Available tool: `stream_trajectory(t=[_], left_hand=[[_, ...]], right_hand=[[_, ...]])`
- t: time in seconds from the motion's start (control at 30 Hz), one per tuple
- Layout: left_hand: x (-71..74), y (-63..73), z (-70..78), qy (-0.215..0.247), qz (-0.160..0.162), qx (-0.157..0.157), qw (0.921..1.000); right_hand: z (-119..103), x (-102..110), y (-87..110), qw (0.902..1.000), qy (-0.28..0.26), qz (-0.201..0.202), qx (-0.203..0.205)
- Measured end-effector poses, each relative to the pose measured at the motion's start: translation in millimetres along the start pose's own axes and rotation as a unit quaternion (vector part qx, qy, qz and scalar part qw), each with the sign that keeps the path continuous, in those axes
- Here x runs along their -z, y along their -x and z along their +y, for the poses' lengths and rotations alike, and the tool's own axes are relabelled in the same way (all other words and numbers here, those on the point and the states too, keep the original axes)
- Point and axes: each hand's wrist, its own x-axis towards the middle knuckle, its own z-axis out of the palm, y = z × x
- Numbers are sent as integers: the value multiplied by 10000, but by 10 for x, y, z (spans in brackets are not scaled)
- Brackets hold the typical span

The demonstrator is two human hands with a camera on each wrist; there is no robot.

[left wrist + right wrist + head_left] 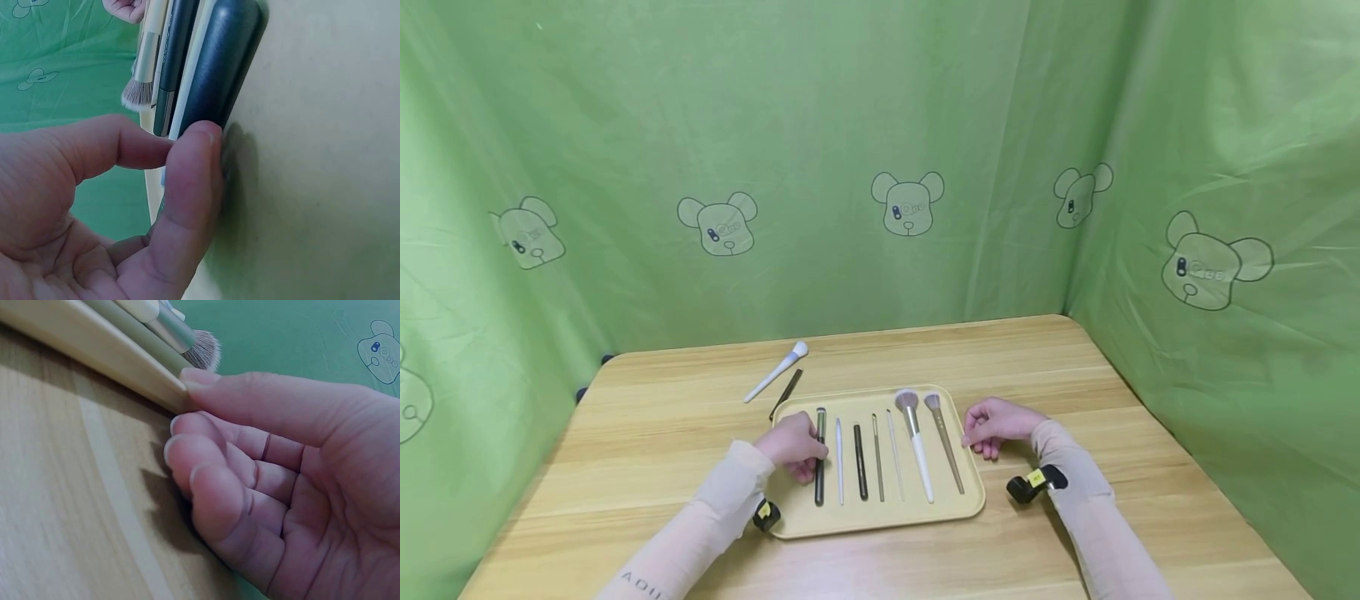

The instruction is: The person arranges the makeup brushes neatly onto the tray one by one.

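A cream tray [880,522] lies on the table with several makeup brushes laid side by side in it. At the tray's left end my left hand [795,447] pinches a dark-handled makeup brush [820,483] between thumb and finger; its thick rounded handle end [222,56] shows in the left wrist view. My right hand [997,427] holds the tray's right rim, thumb on top and fingers curled against the outer side, as the right wrist view shows. Nearest that hand lie a brown-handled brush [946,442] and a large white-handled brush [919,454].
Beyond the tray's far left corner, a white brush [778,371] and a dark slim brush [788,392] lie on the wooden table [647,433]. Green curtains [820,108] with bear faces hang behind the table and at both sides.
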Motion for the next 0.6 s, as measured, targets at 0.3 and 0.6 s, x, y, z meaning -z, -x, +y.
stream_trajectory(t=[0.3,0.6], left_hand=[[1,4,-23,110,-21,40,9999],[-3,-1,-38,26,-24,-20,10000]], right_hand=[[2,2,5,10000,14,14,-2],[2,-4,3,10000,-8,-1,3]])
